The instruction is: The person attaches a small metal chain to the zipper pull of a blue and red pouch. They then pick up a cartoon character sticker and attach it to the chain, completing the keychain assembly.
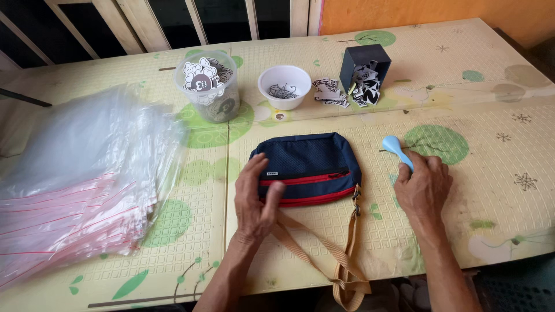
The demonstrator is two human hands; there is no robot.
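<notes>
A small navy-blue fabric pouch bag with red zip trim (309, 164) is seen lying flat near the middle of the pale patterned table mat with green circles (462, 86). Its tan webbing strap (341, 260) is attached at the right end of the bag and trails toward the near table edge, where it hangs over.

The left hand (257, 199) is laid on the left end of the bag, fingers spread loosely, thumb pressed against the red zip line; nothing is gripped in it. The right hand (422, 188) is rested on the mat just right of the bag, apart from it, and is closed around the handle of a light-blue plastic tool with a rounded end (396, 149), which projects up and to the left from the fingers.

To the left, a stack of clear plastic bags with red seal strips (81, 196) is noted. Along the far side are found a clear plastic cup filled with black-and-white stickers (207, 86), a white bowl holding small dark metal pieces (284, 86), and a dark blue box on its side (364, 69) with black-and-white printed tags (332, 92) spilling from and lying beside it.
</notes>
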